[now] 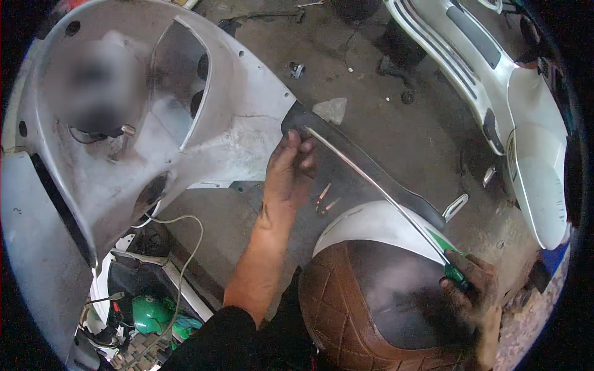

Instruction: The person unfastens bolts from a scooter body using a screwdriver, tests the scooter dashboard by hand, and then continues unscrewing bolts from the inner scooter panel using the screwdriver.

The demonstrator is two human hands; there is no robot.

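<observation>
My right hand (473, 281) grips the green handle of a long screwdriver (377, 185) above a scooter seat. The shaft runs up and left, its tip at the near end of a long black plastic strip (365, 151). Just below that tip is my left hand (292, 162), thumb and fingers curled together against the strip's end; what they pinch, if anything, is hidden. That end of the strip meets the holed edge of a large, scuffed white scooter body panel (247, 145), which fills the upper left.
A brown and dark seat (334, 303) with a white tail cover (365, 222) lies at the lower middle. White body parts (538, 167) stand at right. Small metal pieces (325, 195) and a stone-like chunk (331, 110) lie on the floor; a pale cable (197, 241) loops at left.
</observation>
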